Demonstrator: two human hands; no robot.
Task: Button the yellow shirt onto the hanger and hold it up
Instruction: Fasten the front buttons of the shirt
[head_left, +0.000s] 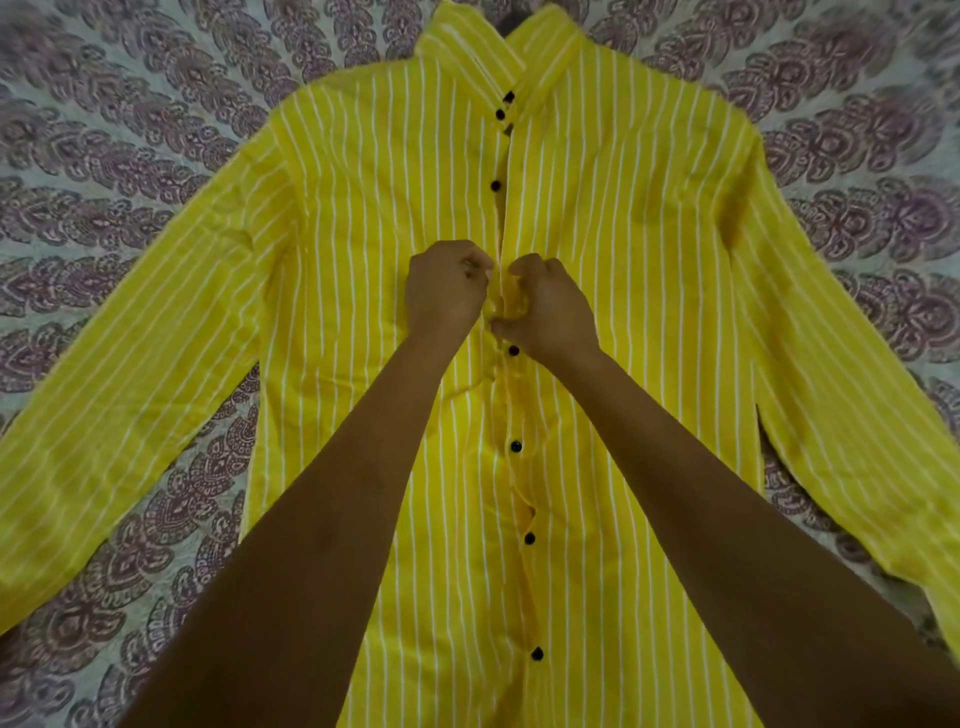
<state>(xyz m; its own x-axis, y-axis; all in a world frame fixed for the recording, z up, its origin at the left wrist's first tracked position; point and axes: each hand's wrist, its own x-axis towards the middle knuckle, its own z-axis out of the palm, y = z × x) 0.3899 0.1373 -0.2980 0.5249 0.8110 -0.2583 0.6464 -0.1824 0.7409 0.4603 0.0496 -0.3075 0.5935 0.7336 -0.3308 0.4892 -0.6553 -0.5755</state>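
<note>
The yellow shirt with thin white stripes lies flat, front up, collar at the far end and both sleeves spread out to the sides. Small black buttons run down its placket. My left hand pinches the left edge of the placket at chest height. My right hand grips the bunched right edge beside it, just above one black button. A dark bit of the hanger peeks from the collar; the rest is hidden inside the shirt.
The shirt rests on a bedspread with a purple and pale paisley pattern that fills the whole view. My forearms reach in from the bottom edge across the lower half of the shirt.
</note>
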